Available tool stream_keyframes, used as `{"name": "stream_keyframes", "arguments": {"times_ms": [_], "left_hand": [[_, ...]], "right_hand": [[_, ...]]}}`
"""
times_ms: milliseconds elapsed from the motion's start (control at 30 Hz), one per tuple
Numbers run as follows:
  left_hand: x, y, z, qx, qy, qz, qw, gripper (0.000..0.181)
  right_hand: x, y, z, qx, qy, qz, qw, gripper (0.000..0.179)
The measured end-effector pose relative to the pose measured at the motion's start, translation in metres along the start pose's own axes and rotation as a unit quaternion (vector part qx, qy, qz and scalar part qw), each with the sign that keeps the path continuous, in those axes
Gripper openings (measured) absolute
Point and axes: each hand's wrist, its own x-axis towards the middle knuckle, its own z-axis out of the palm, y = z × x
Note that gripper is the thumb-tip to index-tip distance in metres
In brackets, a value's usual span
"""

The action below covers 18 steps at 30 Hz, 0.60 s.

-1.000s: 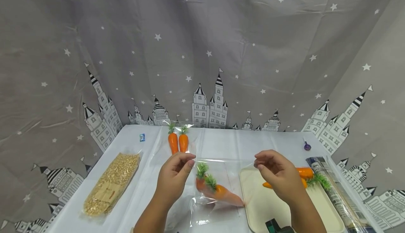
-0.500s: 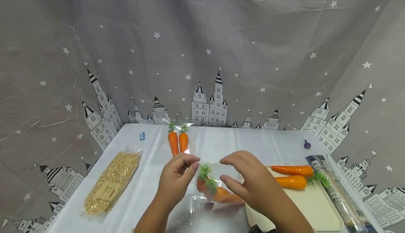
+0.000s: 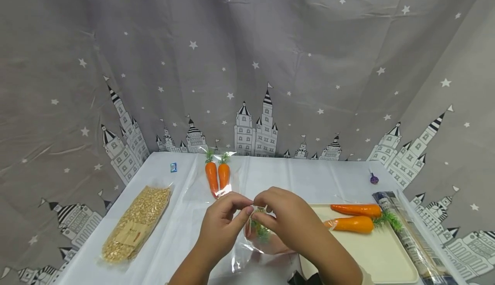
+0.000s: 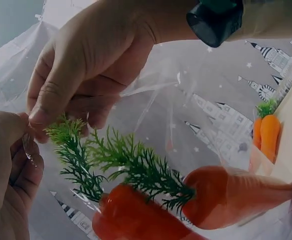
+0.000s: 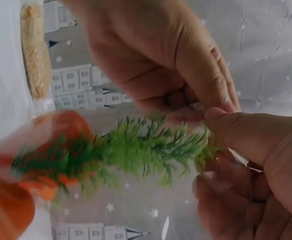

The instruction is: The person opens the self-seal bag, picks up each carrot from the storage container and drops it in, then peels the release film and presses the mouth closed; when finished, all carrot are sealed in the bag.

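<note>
Both hands meet at the top edge of a clear plastic bag (image 4: 156, 107) over the front middle of the table. My left hand (image 3: 223, 222) pinches the edge between thumb and fingers. Right beside it, my right hand (image 3: 288, 218) pinches the same edge, with the thumbs and fingertips of the two hands nearly touching. Inside the bag lie two carrots with green tops, one carrot (image 4: 226, 197) and another carrot (image 4: 131, 212) below it in the left wrist view. In the head view, my right hand partly covers them.
Another clear bag with two carrots (image 3: 211, 175) lies behind. A cream tray (image 3: 371, 263) at right bears two loose carrots (image 3: 353, 224). A grain bag (image 3: 143, 216) lies left, a long printed package (image 3: 417, 237) far right. Blue packet (image 3: 173, 167) and purple item (image 3: 374, 178) lie further back.
My right hand has moved left from above the tray to meet the left hand at the bag's edge, and its fingers have closed in. The left hand has shifted slightly right.
</note>
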Motion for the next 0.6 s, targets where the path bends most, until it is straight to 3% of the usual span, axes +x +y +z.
{"name": "stream_keyframes", "arguments": {"times_ms": [100,367,600], "left_hand": [[-0.001,0.0,-0.001,0.022,0.012,-0.008,0.9997,0.011],[-0.001,0.001,-0.01,0.064,0.058,-0.07,0.9938,0.009],[0.0,0.0,-0.017,0.076,0.068,-0.075,0.992,0.007]], "right_hand": [[0.0,0.004,-0.001,-0.007,-0.008,-0.007,0.9999,0.013],[-0.004,0.021,-0.004,-0.034,-0.026,0.007,0.9991,0.009],[-0.008,0.037,-0.006,-0.036,-0.033,0.027,0.9984,0.011]]}}
